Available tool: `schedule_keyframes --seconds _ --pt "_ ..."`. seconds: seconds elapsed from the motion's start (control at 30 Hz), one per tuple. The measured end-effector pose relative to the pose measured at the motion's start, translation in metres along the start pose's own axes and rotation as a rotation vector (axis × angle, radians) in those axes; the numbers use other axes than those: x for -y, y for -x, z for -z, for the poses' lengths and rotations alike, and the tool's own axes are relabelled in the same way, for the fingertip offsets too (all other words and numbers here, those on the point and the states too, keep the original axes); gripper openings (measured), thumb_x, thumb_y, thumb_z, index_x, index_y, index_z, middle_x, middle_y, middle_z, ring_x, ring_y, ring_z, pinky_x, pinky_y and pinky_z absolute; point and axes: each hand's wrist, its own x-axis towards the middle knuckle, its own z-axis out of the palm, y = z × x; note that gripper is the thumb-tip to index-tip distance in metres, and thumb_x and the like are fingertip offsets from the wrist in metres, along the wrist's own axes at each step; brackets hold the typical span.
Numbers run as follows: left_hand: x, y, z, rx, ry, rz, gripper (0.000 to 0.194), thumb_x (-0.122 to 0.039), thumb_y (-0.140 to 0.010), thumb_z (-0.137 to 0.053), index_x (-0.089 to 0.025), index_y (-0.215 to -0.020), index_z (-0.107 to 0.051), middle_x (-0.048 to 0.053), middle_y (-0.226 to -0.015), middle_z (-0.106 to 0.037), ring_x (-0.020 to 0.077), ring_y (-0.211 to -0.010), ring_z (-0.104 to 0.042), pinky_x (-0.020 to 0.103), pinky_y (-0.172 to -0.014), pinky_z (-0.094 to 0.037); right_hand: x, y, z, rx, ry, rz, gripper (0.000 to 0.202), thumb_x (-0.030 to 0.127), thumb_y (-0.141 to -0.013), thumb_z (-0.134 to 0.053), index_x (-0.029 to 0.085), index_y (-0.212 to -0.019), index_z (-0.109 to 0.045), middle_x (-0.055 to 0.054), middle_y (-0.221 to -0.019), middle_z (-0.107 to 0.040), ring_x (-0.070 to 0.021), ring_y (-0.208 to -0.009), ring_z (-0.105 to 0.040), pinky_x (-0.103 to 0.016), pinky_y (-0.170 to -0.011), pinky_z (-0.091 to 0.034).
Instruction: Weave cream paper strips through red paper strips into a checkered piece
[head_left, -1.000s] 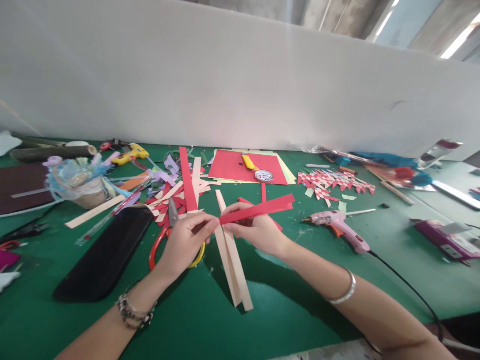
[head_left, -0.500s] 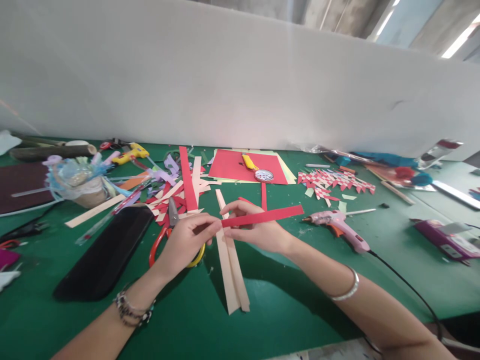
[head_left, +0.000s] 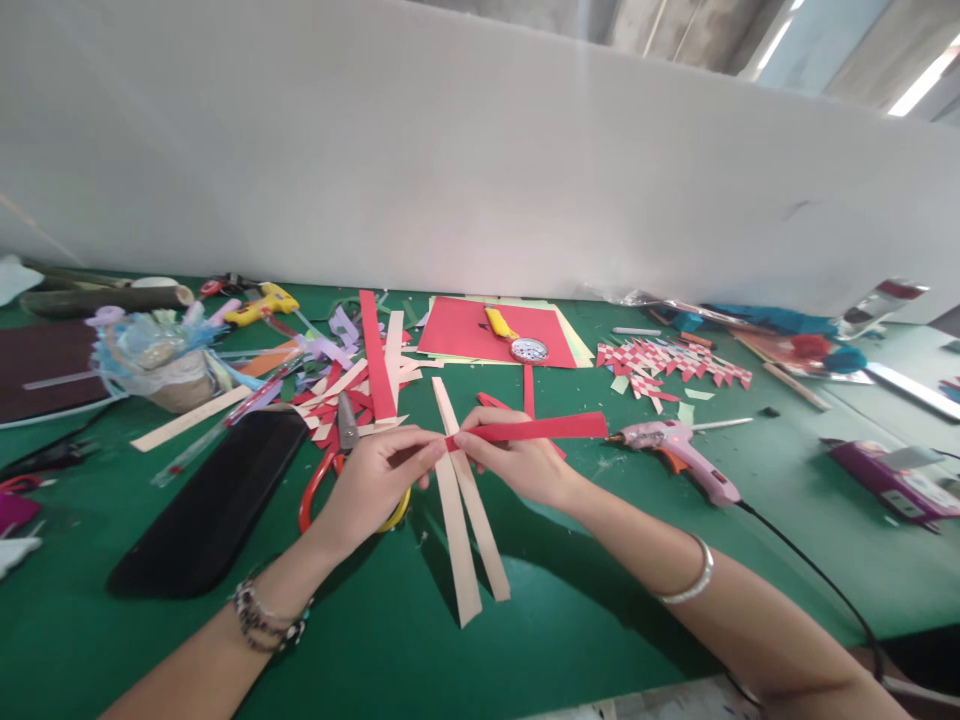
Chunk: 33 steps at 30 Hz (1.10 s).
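Between my hands a red paper strip (head_left: 544, 429) crosses over cream paper strips (head_left: 459, 540), whose two lower ends spread apart toward me. My left hand (head_left: 386, 480) is closed, pinching the red strip's left end where it meets the cream strips. Close beside it, my right hand (head_left: 517, 460) pinches the same red strip between thumb and fingers; the strip's free end sticks out to the right. Another red piece shows partly behind my right fingers. Scissors (head_left: 347, 425) with red and yellow handles lie under my left hand, partly hidden.
Paper scraps (head_left: 349, 385) and a black pouch (head_left: 217, 505) lie left. Red sheets (head_left: 457, 330) carry a yellow-handled tool (head_left: 499, 322) and a small round dish (head_left: 529, 350). On the right are woven red-and-white pieces (head_left: 667, 362), a pink glue gun (head_left: 679, 450) with its cord, and a purple device (head_left: 892, 480).
My right thumb has come over onto the front of the red strip, near my left fingertips. The lower ends of the cream strips have spread further apart.
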Motion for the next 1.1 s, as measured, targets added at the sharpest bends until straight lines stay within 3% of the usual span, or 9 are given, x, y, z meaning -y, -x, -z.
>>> schedule_keyframes --seconds 0.37,0.6,0.8,0.93,1.1 --pt "0.0 0.001 -0.002 -0.027 0.1 0.063 0.029 -0.044 -0.082 -0.057 -0.019 -0.086 -0.072 -0.002 -0.057 -0.053 0.0108 -0.051 -0.046 0.02 -0.048 -0.039 -0.002 0.0 -0.004 -0.087 -0.031 0.05 0.018 0.027 -0.084 -0.054 0.019 -0.067 -0.054 0.004 -0.062 -0.052 -0.0095 -0.057 -0.047 -0.026 -0.062 -0.042" --pt "0.0 -0.001 -0.003 -0.105 0.077 0.018 0.029 -0.045 -0.079 -0.06 -0.018 -0.069 -0.066 0.0 -0.066 -0.058 0.0128 -0.059 -0.053 0.02 -0.052 -0.044 0.0 -0.001 -0.004 -0.101 -0.024 0.022 0.014 0.026 -0.082 -0.057 0.02 -0.069 -0.055 0.003 -0.066 -0.056 -0.0103 -0.059 -0.051 -0.028 -0.065 -0.045" --pt "0.0 -0.001 -0.002 -0.066 0.022 0.044 0.031 -0.048 -0.079 -0.059 -0.019 -0.076 -0.069 0.001 -0.065 -0.062 0.0154 -0.06 -0.057 0.023 -0.057 -0.048 -0.007 -0.001 -0.007 -0.091 -0.162 0.006 0.012 0.03 -0.081 -0.058 0.02 -0.074 -0.059 0.001 -0.075 -0.059 -0.0104 -0.062 -0.054 -0.025 -0.059 -0.047" --pt "0.002 -0.001 -0.002 -0.05 0.061 0.052 0.03 -0.048 -0.077 -0.061 -0.019 -0.077 -0.069 0.003 -0.073 -0.067 0.0175 -0.067 -0.061 0.024 -0.06 -0.05 -0.009 -0.002 -0.006 -0.113 -0.107 0.008 0.014 0.03 -0.081 -0.059 0.02 -0.071 -0.059 0.001 -0.072 -0.06 -0.0107 -0.062 -0.055 -0.028 -0.065 -0.048" --pt "0.001 -0.002 0.0 -0.046 -0.047 -0.028 0.04 -0.046 -0.086 -0.047 -0.018 -0.062 -0.063 0.001 -0.058 -0.06 0.0151 -0.058 -0.056 0.023 -0.057 -0.045 -0.005 -0.001 -0.004 -0.079 -0.032 0.049 0.012 0.027 -0.081 -0.06 0.019 -0.071 -0.061 0.001 -0.074 -0.063 -0.0125 -0.069 -0.057 -0.029 -0.071 -0.047"
